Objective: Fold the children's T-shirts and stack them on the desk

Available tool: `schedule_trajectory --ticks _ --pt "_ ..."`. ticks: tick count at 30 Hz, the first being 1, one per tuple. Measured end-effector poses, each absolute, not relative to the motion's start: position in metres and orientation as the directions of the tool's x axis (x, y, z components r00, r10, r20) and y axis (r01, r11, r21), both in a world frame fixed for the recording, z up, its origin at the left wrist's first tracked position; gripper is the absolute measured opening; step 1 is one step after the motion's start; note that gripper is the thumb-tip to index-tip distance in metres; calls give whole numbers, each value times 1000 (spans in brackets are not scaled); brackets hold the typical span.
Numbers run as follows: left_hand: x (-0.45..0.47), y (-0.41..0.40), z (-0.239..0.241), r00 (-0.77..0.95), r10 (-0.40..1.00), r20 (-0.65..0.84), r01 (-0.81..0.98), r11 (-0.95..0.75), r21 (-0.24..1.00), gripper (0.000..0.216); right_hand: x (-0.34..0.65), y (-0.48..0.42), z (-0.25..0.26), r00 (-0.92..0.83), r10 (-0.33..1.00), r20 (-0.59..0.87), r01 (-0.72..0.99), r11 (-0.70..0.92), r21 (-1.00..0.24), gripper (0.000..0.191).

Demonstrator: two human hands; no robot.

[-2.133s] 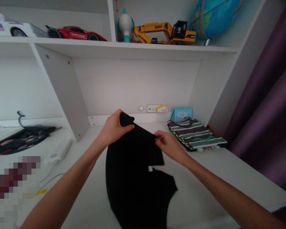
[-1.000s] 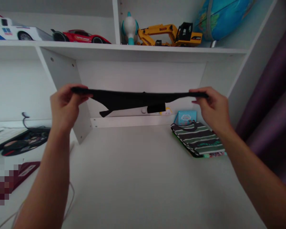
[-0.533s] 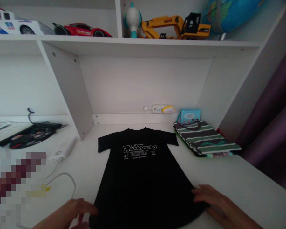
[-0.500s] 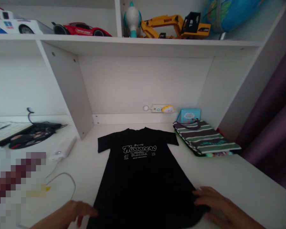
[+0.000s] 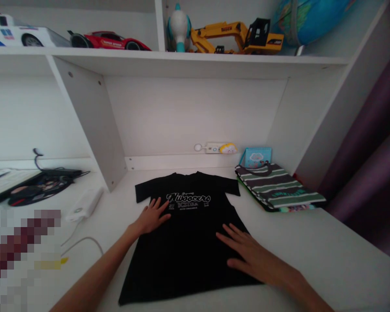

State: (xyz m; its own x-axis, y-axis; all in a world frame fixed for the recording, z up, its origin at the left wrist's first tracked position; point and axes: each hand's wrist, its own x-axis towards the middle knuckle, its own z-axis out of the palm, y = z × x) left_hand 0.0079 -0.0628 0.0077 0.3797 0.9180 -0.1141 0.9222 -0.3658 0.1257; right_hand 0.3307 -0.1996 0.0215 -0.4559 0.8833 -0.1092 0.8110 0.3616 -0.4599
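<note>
A black T-shirt (image 5: 182, 251) with white lettering on its chest lies spread face up on the white desk, its collar toward the back panel and its hem toward me. My left hand (image 5: 153, 216) rests on the shirt's left side, fingers spread, the tips reaching the edge of the lettering. Lower on the right side, my right hand (image 5: 243, 251) lies with fingers apart on the cloth. Neither hand grips anything.
Folded striped clothing (image 5: 279, 186) is stacked at the right, before a small blue desk calendar (image 5: 256, 157). A power strip (image 5: 214, 148) sits at the back panel. Left are a white device (image 5: 84, 206) with a cable and dark items (image 5: 48, 186). Toys, including a yellow excavator (image 5: 240, 35), line the shelf above.
Both hands have left the shirt's lower side edges and moved up and inward onto its front. The hem now shows whole and lies flat.
</note>
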Motion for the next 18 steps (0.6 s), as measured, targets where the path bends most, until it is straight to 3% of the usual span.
schedule_trajectory --ticks 3,5,7,9,11,14,16,18 --pt "9 -46 11 301 951 -70 952 -295 86 56 339 -182 12 -324 945 40 875 315 -367 56" --pt "18 -48 19 324 944 -58 944 -319 84 52 350 -176 6 -127 982 141 938 165 -306 55" --pt "37 -62 29 483 873 -65 870 -469 153 48 358 -176 -1 53 983 177 963 -3 -271 49" --pt "63 -84 36 692 718 -73 707 -655 266 45 358 -179 -7 115 979 169 953 -61 -297 34" --pt "92 -108 41 833 550 -67 534 -766 358 47 348 -184 -9 52 985 162 911 19 -413 19" --pt "130 -136 50 928 371 43 322 -852 412 67 323 -192 3 -74 985 154 696 162 -700 17" --pt "145 -142 61 942 310 125 231 -875 426 74 312 -200 19 -102 984 149 490 180 -853 19" --pt "152 -140 75 944 299 139 214 -878 429 67 308 -208 34 -60 983 175 319 185 -929 16"
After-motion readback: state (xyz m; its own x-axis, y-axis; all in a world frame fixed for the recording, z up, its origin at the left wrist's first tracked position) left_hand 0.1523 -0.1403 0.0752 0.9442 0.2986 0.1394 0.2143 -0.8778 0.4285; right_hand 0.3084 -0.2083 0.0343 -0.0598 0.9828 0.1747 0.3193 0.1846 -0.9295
